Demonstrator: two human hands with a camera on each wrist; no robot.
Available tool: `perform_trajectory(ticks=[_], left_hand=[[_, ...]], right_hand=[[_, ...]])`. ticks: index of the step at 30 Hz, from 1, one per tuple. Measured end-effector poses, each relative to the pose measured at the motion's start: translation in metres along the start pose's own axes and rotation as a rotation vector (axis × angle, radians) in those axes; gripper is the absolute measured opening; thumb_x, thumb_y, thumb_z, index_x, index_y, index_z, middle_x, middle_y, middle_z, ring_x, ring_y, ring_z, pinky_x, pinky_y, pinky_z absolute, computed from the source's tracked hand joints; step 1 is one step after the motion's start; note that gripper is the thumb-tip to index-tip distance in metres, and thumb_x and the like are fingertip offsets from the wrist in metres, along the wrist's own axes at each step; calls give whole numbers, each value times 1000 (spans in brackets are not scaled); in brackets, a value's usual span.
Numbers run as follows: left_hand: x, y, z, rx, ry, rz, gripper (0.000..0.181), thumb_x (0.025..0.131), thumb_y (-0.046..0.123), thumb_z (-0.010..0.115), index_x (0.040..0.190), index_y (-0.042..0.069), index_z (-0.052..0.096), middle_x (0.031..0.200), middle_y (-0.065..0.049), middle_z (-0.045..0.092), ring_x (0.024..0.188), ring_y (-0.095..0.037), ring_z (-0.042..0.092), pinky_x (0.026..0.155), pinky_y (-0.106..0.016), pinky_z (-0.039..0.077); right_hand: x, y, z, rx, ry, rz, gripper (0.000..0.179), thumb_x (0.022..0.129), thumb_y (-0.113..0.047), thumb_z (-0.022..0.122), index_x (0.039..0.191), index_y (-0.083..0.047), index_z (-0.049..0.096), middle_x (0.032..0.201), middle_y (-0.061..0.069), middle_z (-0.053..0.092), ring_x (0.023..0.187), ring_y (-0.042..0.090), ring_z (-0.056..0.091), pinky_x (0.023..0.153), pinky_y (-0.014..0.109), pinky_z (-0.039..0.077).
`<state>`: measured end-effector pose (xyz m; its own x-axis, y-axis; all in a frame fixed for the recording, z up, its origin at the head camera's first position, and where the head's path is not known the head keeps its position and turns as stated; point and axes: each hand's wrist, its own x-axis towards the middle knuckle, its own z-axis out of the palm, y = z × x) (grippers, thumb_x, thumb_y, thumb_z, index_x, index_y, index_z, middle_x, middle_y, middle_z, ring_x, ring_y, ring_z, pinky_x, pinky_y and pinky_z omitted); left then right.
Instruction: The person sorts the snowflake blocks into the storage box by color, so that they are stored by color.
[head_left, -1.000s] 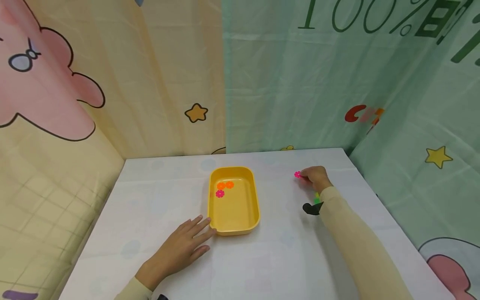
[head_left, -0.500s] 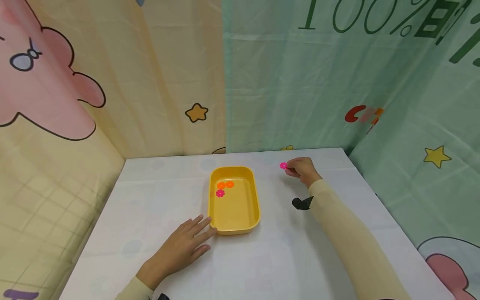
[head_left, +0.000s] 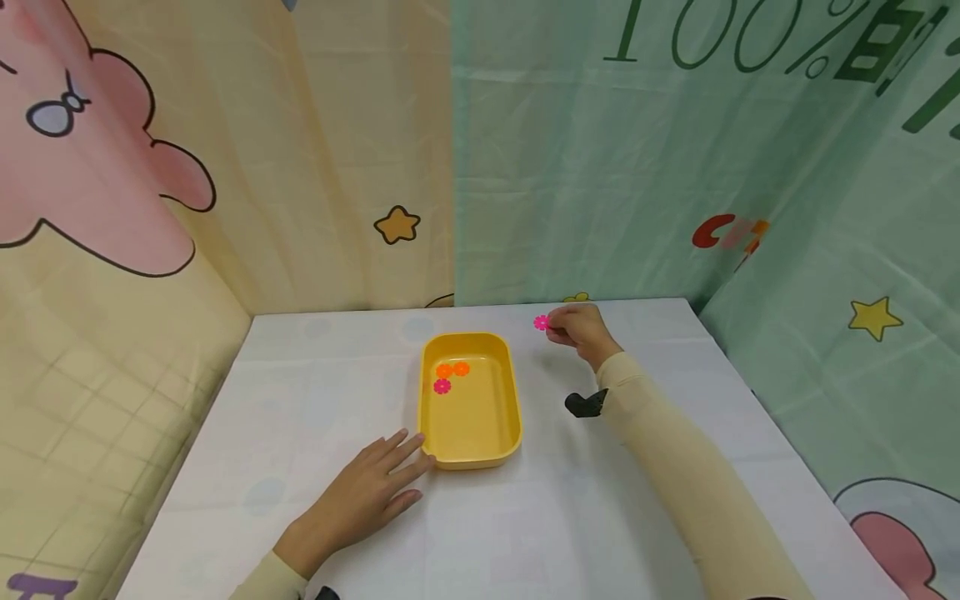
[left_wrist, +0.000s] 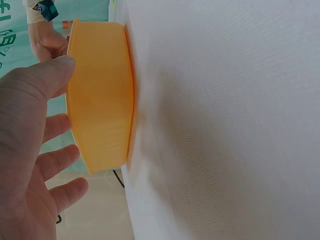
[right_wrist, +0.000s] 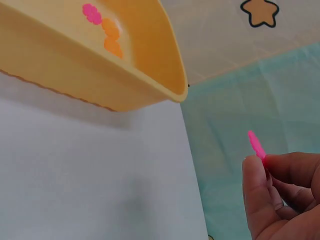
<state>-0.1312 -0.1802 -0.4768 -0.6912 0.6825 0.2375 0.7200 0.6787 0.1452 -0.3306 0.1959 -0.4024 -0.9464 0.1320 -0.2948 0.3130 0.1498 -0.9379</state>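
A yellow tray (head_left: 471,462) stands on the white table. Two orange flower-shaped pieces (head_left: 444,371) and one pink flower-shaped piece (head_left: 442,387) lie inside it, toward the far left. My left hand (head_left: 360,497) spreads its fingers at the tray's near-left corner, with fingertips at the rim. In the left wrist view, the thumb is at the tray's (left_wrist: 100,95) edge. My right hand (head_left: 581,329) pinches another pink flower-shaped piece (head_left: 542,322) between thumb and forefinger. It is held above the table, right of the tray's far end. The right wrist view shows this pink piece (right_wrist: 256,144) edge-on.
The white table (head_left: 330,375) has its far edge against printed curtains (head_left: 570,192), which also hang at both sides. A black strap end (head_left: 585,405) sticks out from the right sleeve (head_left: 675,467).
My right hand has moved left and away from me with the pink flower-shaped piece, toward the tray. A green and yellow bit seen earlier beside the right sleeve is out of sight. The left hand stays put.
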Motion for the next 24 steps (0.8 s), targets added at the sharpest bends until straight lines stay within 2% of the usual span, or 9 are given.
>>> perform_trajectory(ticks=[7, 13, 20, 24], left_hand=[[0, 1, -1, 3, -17, -14, 51, 94, 39, 73, 142, 24, 62, 155, -6, 51, 144, -33, 45, 113, -55, 42], [1, 1, -1, 5, -34, -20, 52, 94, 41, 73, 142, 24, 61, 155, -6, 51, 145, -32, 44, 113, -55, 42], [1, 2, -1, 13, -24, -11, 52, 94, 41, 73, 142, 23, 62, 155, -7, 51, 144, -33, 45, 113, -55, 42], [0, 2, -1, 12, -34, -18, 52, 94, 41, 72, 142, 23, 62, 155, -6, 50, 145, -32, 44, 113, -55, 42]], right_hand=[[-6, -14, 22, -13, -43, -40, 29, 99, -5, 64, 125, 8, 63, 107, 13, 66, 74, 13, 68, 75, 23, 61], [-10, -19, 44, -1, -77, -43, 26, 98, -3, 65, 121, 8, 66, 105, 14, 67, 70, 12, 67, 75, 25, 62], [-14, -14, 70, -44, -93, -45, 13, 97, -1, 66, 108, 5, 69, 94, 13, 69, 72, 19, 67, 82, 33, 62], [-17, -5, 86, -41, -112, -22, 10, 96, -1, 67, 105, 4, 69, 94, 14, 69, 71, 19, 67, 77, 29, 62]])
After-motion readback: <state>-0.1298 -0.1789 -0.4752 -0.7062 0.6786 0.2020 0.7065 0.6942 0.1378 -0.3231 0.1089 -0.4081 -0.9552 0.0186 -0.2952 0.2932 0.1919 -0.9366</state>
